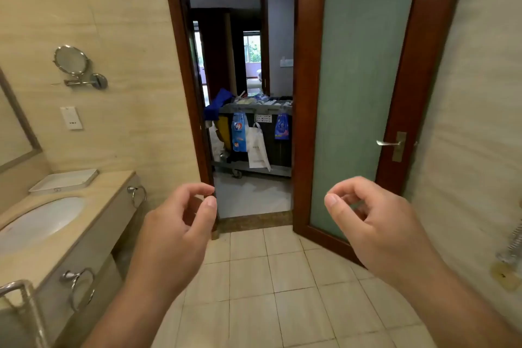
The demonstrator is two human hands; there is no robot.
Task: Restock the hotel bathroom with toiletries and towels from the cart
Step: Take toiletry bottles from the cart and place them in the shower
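Beige marble walls and a cream tiled floor close round me, and straight ahead through the open doorway stands the grey housekeeping cart, outside the bathroom and well apart from both hands. Its long axis runs across the opening, the side hung with plastic bags facing me. My left hand and right hand hang loosely curled and empty, the left slightly nearer the cart's line.

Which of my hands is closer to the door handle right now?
Right. The right hand is below the door handle; the left hand is far off to its left, beside the sink counter.
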